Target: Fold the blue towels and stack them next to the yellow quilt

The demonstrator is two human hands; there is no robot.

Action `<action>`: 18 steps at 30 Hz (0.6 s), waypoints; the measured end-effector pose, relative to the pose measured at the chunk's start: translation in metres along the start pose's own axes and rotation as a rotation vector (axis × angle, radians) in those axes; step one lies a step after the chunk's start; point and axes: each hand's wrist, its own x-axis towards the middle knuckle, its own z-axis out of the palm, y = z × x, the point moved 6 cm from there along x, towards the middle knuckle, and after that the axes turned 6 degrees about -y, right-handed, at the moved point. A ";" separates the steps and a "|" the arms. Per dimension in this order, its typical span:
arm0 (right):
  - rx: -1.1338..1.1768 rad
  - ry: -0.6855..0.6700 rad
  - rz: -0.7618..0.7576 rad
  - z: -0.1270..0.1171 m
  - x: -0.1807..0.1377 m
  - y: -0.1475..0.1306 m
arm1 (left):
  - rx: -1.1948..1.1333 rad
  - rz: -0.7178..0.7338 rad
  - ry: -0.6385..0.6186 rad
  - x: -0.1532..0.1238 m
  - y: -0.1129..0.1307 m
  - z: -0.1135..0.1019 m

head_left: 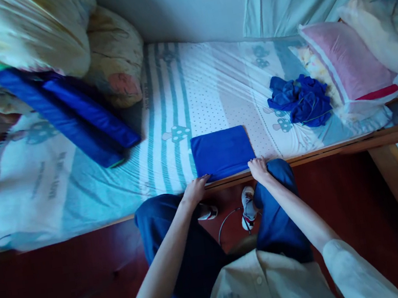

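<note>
Neatly squared blue cloth (223,151), at bed edge (314,154), open sheet (206,93) beyond

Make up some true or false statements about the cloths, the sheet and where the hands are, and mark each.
The left hand and the right hand are both at the near edge of the flat blue cloth. True.
The pink cushion is farther right than the crumpled blue cloth. True.
The crumpled blue cloth lies left of the flat blue cloth. False: it lies to the right.
The sheet is plain. False: it has stripes, dots and mushroom shapes.
The right hand touches the pink cushion. False: it is at the flat blue cloth's near right corner.
</note>
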 end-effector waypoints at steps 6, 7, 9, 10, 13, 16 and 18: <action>0.151 0.009 0.049 -0.006 0.010 0.023 | -0.195 -0.057 0.068 0.007 -0.007 -0.022; 0.209 0.024 0.063 -0.007 0.015 0.027 | -0.224 -0.082 0.085 0.008 -0.009 -0.025; 0.323 0.058 0.080 -0.009 0.025 0.036 | -0.277 -0.154 0.113 0.011 -0.015 -0.029; 0.373 0.070 0.077 -0.010 0.031 0.040 | -0.301 -0.193 0.122 0.012 -0.018 -0.031; 0.485 0.067 0.044 -0.011 0.049 0.049 | -0.362 -0.276 0.144 0.016 -0.028 -0.033; 0.571 0.009 0.043 -0.009 0.065 0.060 | -0.439 -0.304 0.164 0.020 -0.034 -0.032; 0.632 -0.032 0.055 -0.006 0.073 0.068 | -0.505 -0.331 0.167 0.021 -0.037 -0.029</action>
